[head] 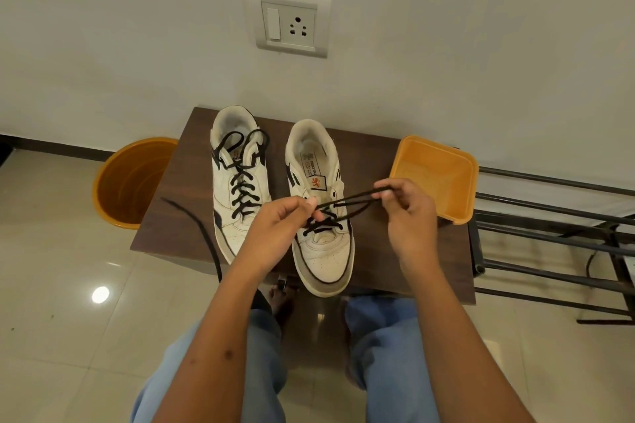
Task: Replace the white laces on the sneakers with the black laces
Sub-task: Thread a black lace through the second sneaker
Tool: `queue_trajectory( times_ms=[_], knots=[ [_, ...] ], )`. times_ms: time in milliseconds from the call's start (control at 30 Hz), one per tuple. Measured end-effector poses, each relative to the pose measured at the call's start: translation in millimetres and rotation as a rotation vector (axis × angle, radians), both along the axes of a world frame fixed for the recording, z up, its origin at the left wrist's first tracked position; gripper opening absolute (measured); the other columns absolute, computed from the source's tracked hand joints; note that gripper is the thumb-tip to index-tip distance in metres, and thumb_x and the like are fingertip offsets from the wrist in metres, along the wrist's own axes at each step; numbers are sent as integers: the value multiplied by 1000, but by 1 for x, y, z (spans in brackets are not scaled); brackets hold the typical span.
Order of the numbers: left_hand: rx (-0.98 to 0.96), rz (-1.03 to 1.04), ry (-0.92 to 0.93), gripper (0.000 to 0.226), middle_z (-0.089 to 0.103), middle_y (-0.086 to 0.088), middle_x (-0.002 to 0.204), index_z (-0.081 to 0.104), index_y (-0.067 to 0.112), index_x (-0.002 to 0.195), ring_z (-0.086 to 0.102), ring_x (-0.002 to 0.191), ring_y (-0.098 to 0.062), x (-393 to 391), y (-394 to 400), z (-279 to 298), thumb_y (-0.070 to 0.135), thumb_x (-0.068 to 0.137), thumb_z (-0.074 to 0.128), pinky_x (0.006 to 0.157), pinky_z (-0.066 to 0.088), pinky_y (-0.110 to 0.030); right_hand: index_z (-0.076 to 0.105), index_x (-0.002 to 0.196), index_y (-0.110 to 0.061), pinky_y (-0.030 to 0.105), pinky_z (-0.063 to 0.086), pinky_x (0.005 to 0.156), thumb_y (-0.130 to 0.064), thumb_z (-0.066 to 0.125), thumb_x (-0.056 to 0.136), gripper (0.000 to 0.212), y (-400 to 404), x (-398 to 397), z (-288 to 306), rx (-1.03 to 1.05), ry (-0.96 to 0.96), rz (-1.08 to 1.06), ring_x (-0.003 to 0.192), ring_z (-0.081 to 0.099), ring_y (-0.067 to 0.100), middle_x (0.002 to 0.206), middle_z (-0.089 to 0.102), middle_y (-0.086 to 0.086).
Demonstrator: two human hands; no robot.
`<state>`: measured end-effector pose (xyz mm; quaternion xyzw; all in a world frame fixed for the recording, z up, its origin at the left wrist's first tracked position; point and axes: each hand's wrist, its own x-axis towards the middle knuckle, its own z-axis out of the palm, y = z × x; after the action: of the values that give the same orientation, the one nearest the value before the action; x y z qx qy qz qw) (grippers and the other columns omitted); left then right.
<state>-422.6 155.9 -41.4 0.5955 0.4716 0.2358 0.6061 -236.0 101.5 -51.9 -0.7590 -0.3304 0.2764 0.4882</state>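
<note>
Right sneaker on desk: black lace only through lower eyelets. Left hand and right hand fingers each pinch a lace strand. Left sneaker fully black-laced.

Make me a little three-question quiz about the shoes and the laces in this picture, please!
1. True or false: the left sneaker is laced with a black lace all the way up.
2. Which hands hold the black lace over the right sneaker? A) only the left hand B) only the right hand C) both
3. Fill in: the square orange tub sits at the ___ end of the wooden table, seen from the person.

Key
1. True.
2. C: the left hand and the right hand each pinch it in their fingers.
3. Right.
</note>
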Motion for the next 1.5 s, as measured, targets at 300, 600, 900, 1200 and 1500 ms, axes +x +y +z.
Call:
queue_trajectory(
  times_ms=[300, 600, 900, 1200, 1500],
  knots=[
    [324, -205, 316, 32, 66, 18, 70, 66, 46, 82, 60, 76, -11, 4, -2, -24, 62, 91, 40, 81, 48, -45, 70, 116, -20, 9, 44, 78, -11, 64, 92, 26, -9, -25, 3, 2, -270, 638, 88, 60, -2, 101, 66, -12],
    [243, -121, 277, 24, 72, 7, 83, 70, 33, 83, 66, 85, -14, -10, 8, -24, 46, 95, 54, 85, 51, -41, 68, 99, -15, 1, 37, 69, -4, 57, 95, 16, -6, 4, 0, -49, -378, -2, 80, 53, 1, 94, 56, -5],
    [306, -92, 277, 23, 58, 14, 75, 68, 29, 112, 55, 74, 2, -11, 8, -28, 24, 101, 48, 71, 42, -23, 61, 119, -17, 14, 49, 78, -4, 58, 93, 29, -3, 0, 5, 11, -360, -147, 88, 58, 7, 120, 50, -2],
    [329, -62, 221, 57, 71, 18, 75, 37, 52, 139, 67, 74, -1, 7, 0, -19, 38, 90, 65, 80, 55, -35, 74, 110, -19, 11, 46, 78, -6, 61, 90, 27, 1, -31, -1, 4, -122, 588, 89, 65, 2, 93, 72, -13],
    [318, 297, 526, 28, 64, 16, 71, 62, 36, 99, 59, 70, 2, 11, 5, -30, 57, 82, 68, 64, 49, -26, 75, 92, -19, 10, 46, 70, -17, 70, 88, 7, 6, -22, -12, -51, -277, 273, 76, 61, 0, 83, 66, -11]
  ],
)
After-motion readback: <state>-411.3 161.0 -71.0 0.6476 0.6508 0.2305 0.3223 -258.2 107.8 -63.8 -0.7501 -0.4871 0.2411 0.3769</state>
